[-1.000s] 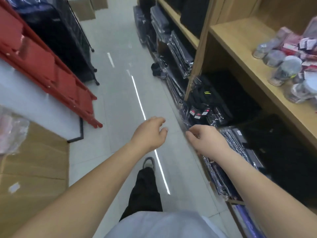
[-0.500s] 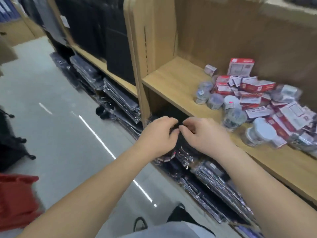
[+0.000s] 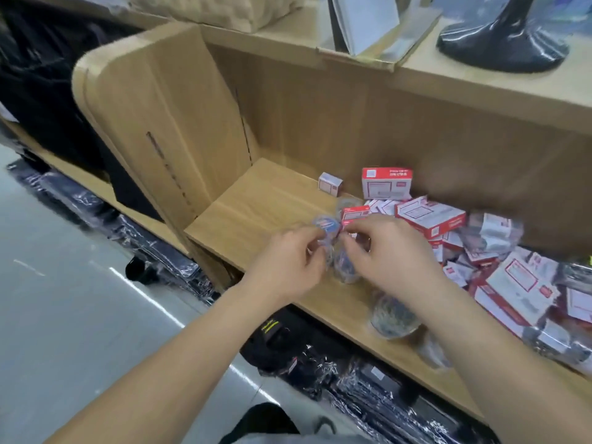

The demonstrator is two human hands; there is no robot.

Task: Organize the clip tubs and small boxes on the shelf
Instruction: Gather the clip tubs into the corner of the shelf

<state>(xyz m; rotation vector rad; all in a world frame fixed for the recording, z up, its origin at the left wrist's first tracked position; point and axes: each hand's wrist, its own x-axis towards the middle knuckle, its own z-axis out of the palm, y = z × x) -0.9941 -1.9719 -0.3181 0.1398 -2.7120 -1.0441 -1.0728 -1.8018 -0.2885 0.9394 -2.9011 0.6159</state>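
Shelf (image 3: 256, 200): bare board at left. Left hand (image 3: 285, 267): grip curled, fingertips at blue-lidded clip tub (image 3: 327, 224), just ahead and to the right; pinching or only touching, cannot tell through blur. Second clip tub (image 3: 345, 267): between both hands, nearer neither. Right hand (image 3: 394, 257): grip curled, hold indiscernible. Small boxes (image 3: 429, 217): heaped at right, beyond.

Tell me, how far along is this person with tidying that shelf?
Barely begun. Done: nothing clearly; only one red-and-white box stands upright at the back. In hand: the left hand and right hand are at the clear tubs near the shelf front, grip blurred. Left: the jumbled box pile and a loose tub at the front edge.
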